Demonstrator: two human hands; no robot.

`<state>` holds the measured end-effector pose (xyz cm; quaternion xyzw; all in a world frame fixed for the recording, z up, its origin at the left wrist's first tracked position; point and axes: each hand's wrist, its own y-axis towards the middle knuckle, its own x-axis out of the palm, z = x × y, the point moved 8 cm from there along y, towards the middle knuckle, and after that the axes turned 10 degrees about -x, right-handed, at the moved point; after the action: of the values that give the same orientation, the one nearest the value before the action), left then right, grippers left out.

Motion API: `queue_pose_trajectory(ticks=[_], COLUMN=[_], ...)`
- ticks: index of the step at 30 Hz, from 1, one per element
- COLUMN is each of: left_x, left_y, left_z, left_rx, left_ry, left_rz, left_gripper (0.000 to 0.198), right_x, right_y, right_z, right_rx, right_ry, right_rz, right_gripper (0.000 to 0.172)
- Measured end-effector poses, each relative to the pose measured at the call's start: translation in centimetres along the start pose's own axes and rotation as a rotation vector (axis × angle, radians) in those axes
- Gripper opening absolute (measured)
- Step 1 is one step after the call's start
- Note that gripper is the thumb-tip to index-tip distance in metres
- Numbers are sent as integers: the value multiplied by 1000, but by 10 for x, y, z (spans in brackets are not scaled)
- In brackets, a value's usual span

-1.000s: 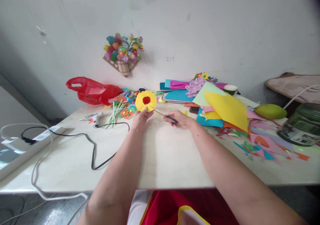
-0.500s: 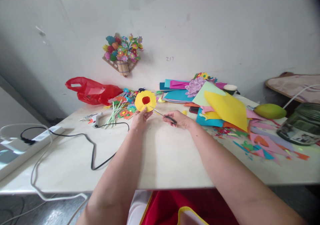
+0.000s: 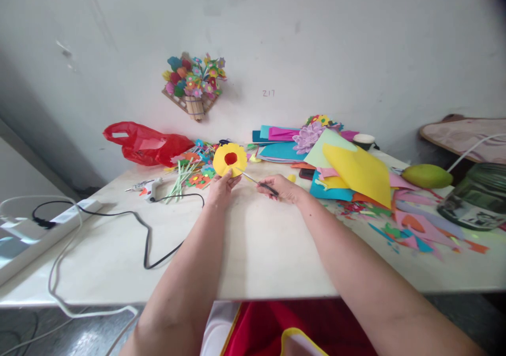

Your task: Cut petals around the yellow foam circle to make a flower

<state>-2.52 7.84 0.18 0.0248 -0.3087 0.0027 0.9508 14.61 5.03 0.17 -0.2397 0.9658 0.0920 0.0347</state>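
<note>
A yellow flower cutout (image 3: 220,163) with scalloped edges and a red centre is held up above the table. My left hand (image 3: 222,187) pinches it at its lower edge, thumb on the front. Closed around the dark handles of a pair of scissors (image 3: 250,178) is my right hand (image 3: 282,188). The metal blades point left, and their tips meet the flower's lower right edge. Whether the blades are parted is too small to tell.
On the left are a glue gun (image 3: 152,189) with its black cord, a power strip (image 3: 75,216) and a red plastic bag (image 3: 150,147). To the right lie coloured sheets (image 3: 358,171), scraps (image 3: 422,229), a green-yellow fruit (image 3: 427,176) and a glass jar (image 3: 480,192).
</note>
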Motion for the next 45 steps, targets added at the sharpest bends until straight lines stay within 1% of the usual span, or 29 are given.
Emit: queue_pose_trajectory(ticks=[12,26,32,36,45], left_x=[0,0,1,1,0], left_y=[0,0,-1,-2,-1], left_z=[0,1,1,1,0], left_rx=[0,0,-9,-12,-32], left_ry=[4,17,23,24,11], left_rz=[5,-5,-5,-9,-4], left_gripper=[31,31,32,32,32], right_x=[1,1,-2,-2,-1], right_y=[3,2,1,1,0], right_z=[2,2,4,3,4], right_rx=[-20,-29,-27,-42,-20], right_ry=[37,-25,-109,-107,-39], right_rz=[9,-25,-39,-58,-82], right_gripper=[6,20,31,31,30])
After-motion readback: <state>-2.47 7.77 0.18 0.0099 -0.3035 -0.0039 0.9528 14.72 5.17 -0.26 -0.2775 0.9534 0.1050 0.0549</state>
